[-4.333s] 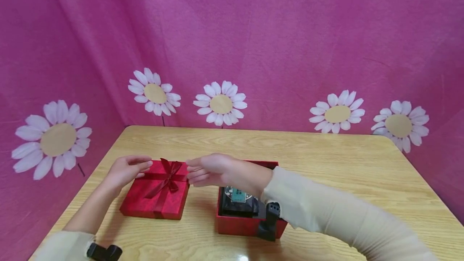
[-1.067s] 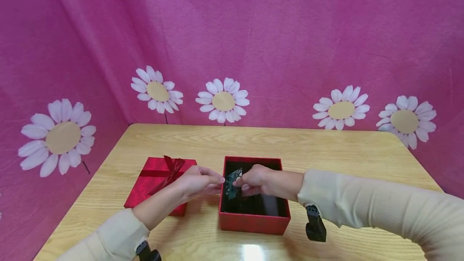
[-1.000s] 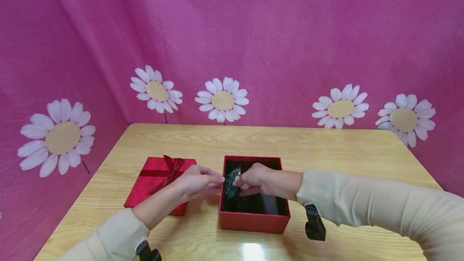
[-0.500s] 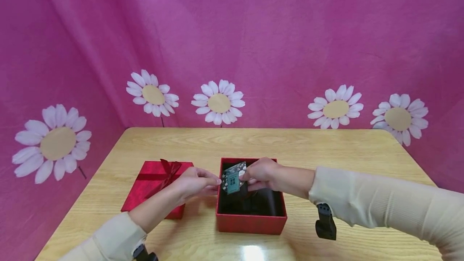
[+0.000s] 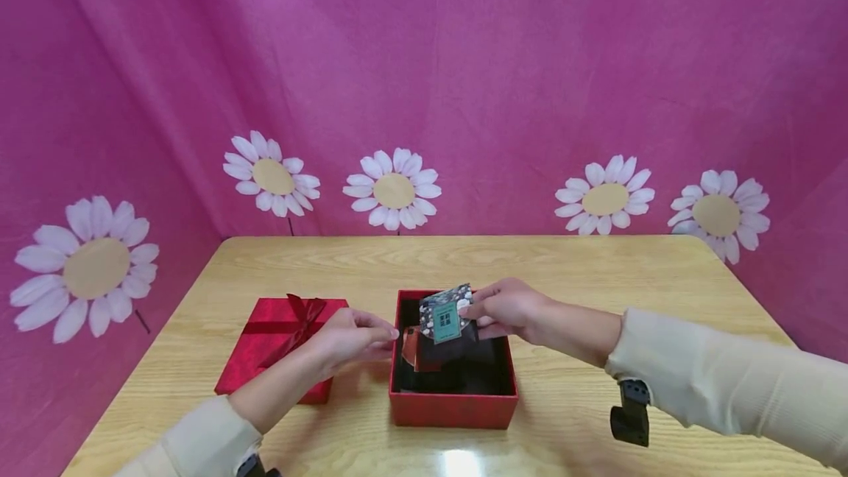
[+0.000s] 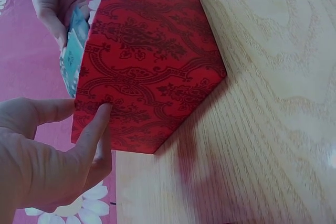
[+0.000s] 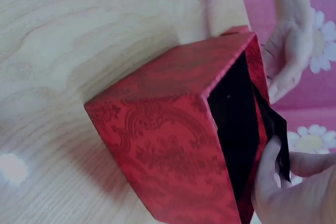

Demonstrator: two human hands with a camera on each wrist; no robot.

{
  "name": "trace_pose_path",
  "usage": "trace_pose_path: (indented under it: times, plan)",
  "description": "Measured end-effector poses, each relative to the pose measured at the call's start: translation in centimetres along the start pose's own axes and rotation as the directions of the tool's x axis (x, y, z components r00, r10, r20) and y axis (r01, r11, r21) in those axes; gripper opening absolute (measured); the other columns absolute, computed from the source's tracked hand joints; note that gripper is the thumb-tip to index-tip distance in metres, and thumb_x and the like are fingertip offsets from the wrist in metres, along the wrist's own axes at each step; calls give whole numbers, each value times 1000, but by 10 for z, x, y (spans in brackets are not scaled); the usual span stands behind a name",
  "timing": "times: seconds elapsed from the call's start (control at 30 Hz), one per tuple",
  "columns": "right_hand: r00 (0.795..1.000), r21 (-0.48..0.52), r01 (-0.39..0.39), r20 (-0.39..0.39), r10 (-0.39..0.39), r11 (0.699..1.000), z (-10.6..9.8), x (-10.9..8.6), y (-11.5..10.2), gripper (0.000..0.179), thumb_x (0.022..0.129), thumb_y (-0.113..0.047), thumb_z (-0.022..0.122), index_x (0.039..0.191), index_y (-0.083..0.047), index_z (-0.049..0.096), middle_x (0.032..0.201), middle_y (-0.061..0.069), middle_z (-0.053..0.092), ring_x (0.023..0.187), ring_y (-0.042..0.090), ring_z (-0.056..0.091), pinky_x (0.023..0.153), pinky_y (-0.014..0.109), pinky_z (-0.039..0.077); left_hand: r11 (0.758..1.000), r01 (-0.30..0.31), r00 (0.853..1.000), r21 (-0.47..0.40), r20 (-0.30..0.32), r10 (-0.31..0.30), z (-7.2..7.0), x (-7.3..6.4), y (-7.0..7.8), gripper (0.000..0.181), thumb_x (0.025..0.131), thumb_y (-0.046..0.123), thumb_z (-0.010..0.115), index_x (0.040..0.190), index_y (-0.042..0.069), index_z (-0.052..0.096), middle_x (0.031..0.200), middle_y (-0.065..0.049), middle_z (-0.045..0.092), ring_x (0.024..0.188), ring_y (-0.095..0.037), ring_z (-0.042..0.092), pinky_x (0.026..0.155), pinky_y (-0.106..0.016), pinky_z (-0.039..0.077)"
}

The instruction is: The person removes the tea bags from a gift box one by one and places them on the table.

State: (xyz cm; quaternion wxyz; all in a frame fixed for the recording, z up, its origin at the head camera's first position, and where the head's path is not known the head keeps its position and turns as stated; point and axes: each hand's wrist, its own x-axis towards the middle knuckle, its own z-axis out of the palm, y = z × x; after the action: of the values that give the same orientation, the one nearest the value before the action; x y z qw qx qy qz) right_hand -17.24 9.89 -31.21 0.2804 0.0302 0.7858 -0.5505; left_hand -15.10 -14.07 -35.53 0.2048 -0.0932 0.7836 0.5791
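In the head view, my right hand [image 5: 510,308] pinches a black packet [image 5: 445,319] with a flowered top and a teal label. It holds the packet tilted over the opening of a red gift box [image 5: 453,411]. My left hand [image 5: 351,338] is at the box's left wall: in the left wrist view its thumb meets the rim and its fingers [image 6: 97,124] lie against the patterned outside. Inside the box, an orange-red item [image 5: 411,348] shows beside the packet, its kind unclear. In the right wrist view, the packet's dark back [image 7: 270,116] shows at the rim.
The red lid [image 5: 271,330] with a ribbon bow [image 5: 302,326] lies left of the box, partly behind my left forearm. Both rest on a wooden table [image 5: 596,271]. A pink curtain [image 5: 503,94] with daisies hangs behind the table's far edge.
Earlier both hands were at the lid on the left. Then the left hand came to the box rim and the right hand reached inside; the packet has since risen and moved right, uncovering the orange-red item.
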Motion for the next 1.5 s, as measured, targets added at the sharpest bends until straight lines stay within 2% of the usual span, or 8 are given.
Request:
trace_pose_path:
  times: [0.2, 0.47, 0.57, 0.87, 1.13, 1.23, 1.37, 1.5]
  plan:
    - [998, 46, 47, 36, -48, 998, -21, 0, 3, 46, 92, -11, 62, 131, 11, 49, 95, 4, 69, 74, 6, 62, 80, 29, 61, 999, -36, 999, -12, 0, 36, 1, -2, -2, 23, 89, 11, 66, 106, -5, 67, 104, -19, 71, 83, -17, 72, 85, -37, 59]
    - [995, 122, 59, 71, -68, 991, -50, 3, 6, 55, 95, -14, 57, 140, 10, 36, 85, -3, 65, 71, 4, 56, 71, 18, 57, 997, -68, 997, -39, 35, 70, -1, -1, -5, 25, 90, 9, 64, 108, -8, 65, 105, -20, 71, 86, -19, 73, 86, -38, 59]
    - [995, 165, 54, 70, -67, 985, -61, 6, 6, 55, 96, -14, 55, 141, 10, 35, 81, -7, 66, 71, 3, 58, 70, 16, 56, 995, -82, 995, -50, 52, 85, -1, 0, -6, 25, 91, 8, 62, 109, -10, 65, 105, -20, 71, 85, -18, 72, 86, -39, 59]
    - [999, 293, 48, 0, -50, 955, -91, 16, 6, 63, 97, -18, 54, 148, 7, 25, 79, -9, 68, 76, 3, 66, 74, 18, 58, 997, -70, 997, -22, 24, 70, -1, -2, -6, 25, 90, 11, 65, 107, -7, 66, 104, -18, 72, 86, -18, 72, 85, -37, 59]
    - [998, 334, 57, -41, -46, 941, -118, 36, 21, 31, 98, -18, 53, 125, -6, 45, 75, -10, 68, 73, 1, 65, 70, 17, 56, 997, -68, 997, -43, 18, 69, 0, -1, -6, 23, 90, 9, 65, 106, -8, 66, 104, -19, 72, 85, -17, 72, 85, -37, 59]
    - [998, 383, 60, -52, -44, 922, -128, 46, 28, 21, 97, -16, 52, 117, -9, 48, 73, -9, 68, 71, 1, 65, 68, 17, 56, 997, -65, 998, -47, 14, 66, 0, -2, -6, 22, 90, 8, 63, 106, -8, 66, 103, -20, 72, 86, -19, 72, 85, -37, 59]
    - [994, 392, 79, -100, -43, 916, -138, 58, 36, 42, 98, -15, 51, 136, -2, 41, 70, -9, 67, 68, 0, 65, 65, 17, 56, 997, -58, 998, -53, 7, 59, 0, -2, -6, 22, 90, 7, 64, 105, -8, 67, 102, -19, 73, 85, -19, 72, 85, -38, 59]
    - [982, 270, 109, -177, -62, 957, -145, 71, 45, 64, 98, -18, 52, 148, 9, 22, 66, -14, 65, 63, -4, 62, 61, 14, 54, 997, -58, 998, -57, 7, 59, 2, -2, -6, 23, 89, 8, 65, 106, -8, 66, 103, -19, 72, 85, -18, 72, 85, -39, 59]
